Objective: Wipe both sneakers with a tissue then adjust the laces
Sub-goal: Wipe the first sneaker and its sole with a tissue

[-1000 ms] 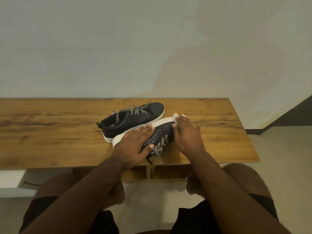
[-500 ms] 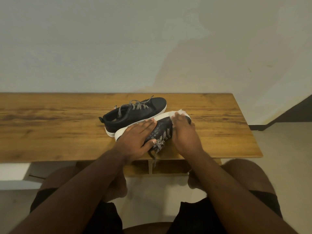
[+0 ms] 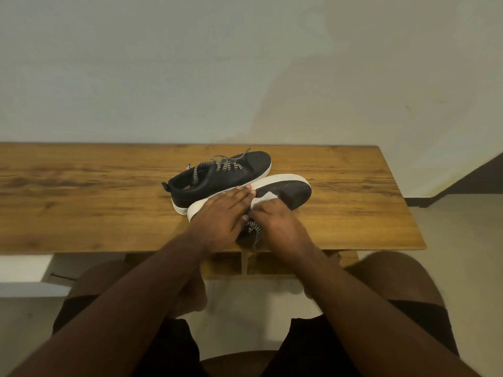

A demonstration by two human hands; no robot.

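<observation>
Two black sneakers with white soles and black-and-white laces lie on the wooden table [image 3: 353, 213]. The far sneaker [image 3: 217, 175] stands upright, toe to the right. The near sneaker [image 3: 288, 190] lies tipped on its side, its white sole edge facing away from me. My left hand [image 3: 220, 219] rests flat on the near sneaker's heel half, fingers straight. My right hand [image 3: 277, 227] holds a white tissue [image 3: 262, 200] against the sneaker's middle, near the laces [image 3: 253, 231]. The toe of the near sneaker is uncovered.
The table stands against a pale wall, with its right end near a dark skirting strip [image 3: 476, 178]. A shelf divider [image 3: 243, 261] shows under the front edge. My knees are below the table's front.
My right hand has drawn the tissue back from the near sneaker's toe toward its middle. My left hand has stayed on the sneaker. The view has shifted slightly.
</observation>
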